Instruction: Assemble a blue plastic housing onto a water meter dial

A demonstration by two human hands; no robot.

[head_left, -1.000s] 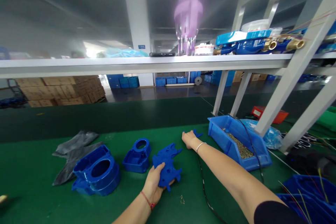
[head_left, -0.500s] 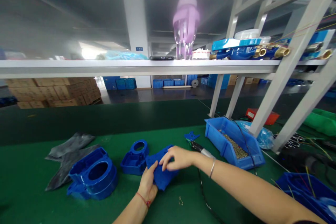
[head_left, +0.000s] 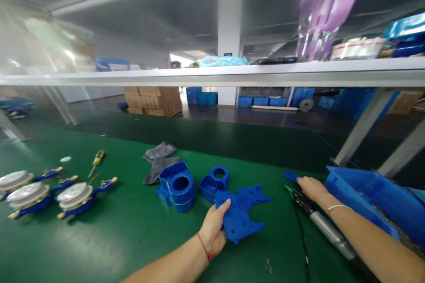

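My left hand (head_left: pixel 214 225) is closed on a flat blue plastic plate (head_left: pixel 241 219) with holes and a notched edge, thumb on top. A similar notched blue piece (head_left: pixel 255 195) shows behind it; whether the two are joined I cannot tell. Farther right, my right hand (head_left: pixel 312 187) is closed at a small blue plastic piece (head_left: pixel 291 176) lying on the green bench, its fingers on the piece's near end. Just below that hand lies an electric screwdriver (head_left: pixel 318 221) with a black and silver body. Two blue housings, one larger (head_left: pixel 177 185) and one smaller (head_left: pixel 215 182), stand left of the plate.
A blue bin (head_left: pixel 360 194) with small metal parts stands at the right. Grey gloves (head_left: pixel 160 159) lie behind the housings. Several water meters (head_left: pixel 75 196) and a yellow-handled screwdriver (head_left: pixel 96 162) are at the left. A white shelf (head_left: pixel 199 78) spans above the bench.
My right hand has left the plate and moved right to the small blue piece beside the bin. My left hand keeps the plate, now turned with its notches rightward. The view has swung left.
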